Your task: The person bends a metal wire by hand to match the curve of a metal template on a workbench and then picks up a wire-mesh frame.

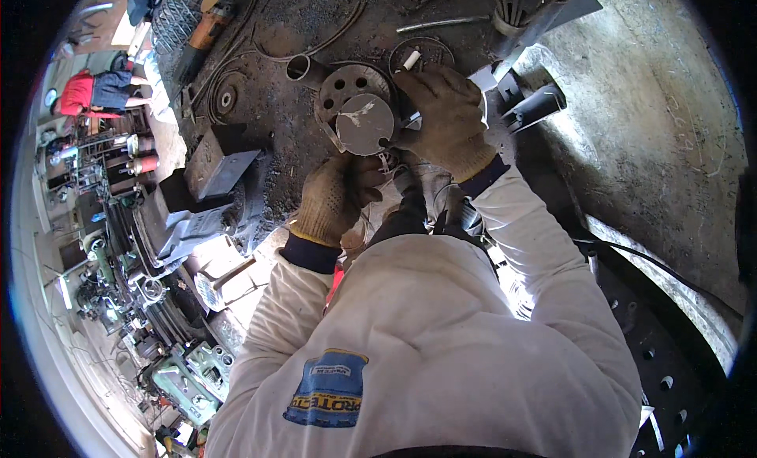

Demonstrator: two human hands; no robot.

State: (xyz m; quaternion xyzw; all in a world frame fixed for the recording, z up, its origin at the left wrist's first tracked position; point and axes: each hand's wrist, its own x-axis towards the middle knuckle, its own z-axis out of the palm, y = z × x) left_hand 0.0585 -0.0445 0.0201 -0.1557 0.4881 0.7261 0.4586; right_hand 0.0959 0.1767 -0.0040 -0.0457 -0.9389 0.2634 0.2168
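I see the round metal disc [364, 127] between the two gloved hands, just beyond the left hand [333, 198] and just left of the right hand [449, 123]. The left hand's fingers are curled together by the disc's near edge; I cannot tell whether they clamp it. The right hand is half bent, its lower fingers reaching toward the disc's right edge; whether they grip it I cannot tell either.

The disc lies with its flat face up, about equally wide every way, and the small notch in its rim points right and toward me. It overlaps the near part of a thick holed flange [339, 84].

A short pipe [303, 68] sits just left of the flange, its open end up. A white stick [412, 61] is right by the right hand's far fingers, slanting far-right. Crowding the right side is a dark tube [538, 108]; on the left sit an angled steel piece [217, 162] and, farther off, an orange grinder [206, 32].
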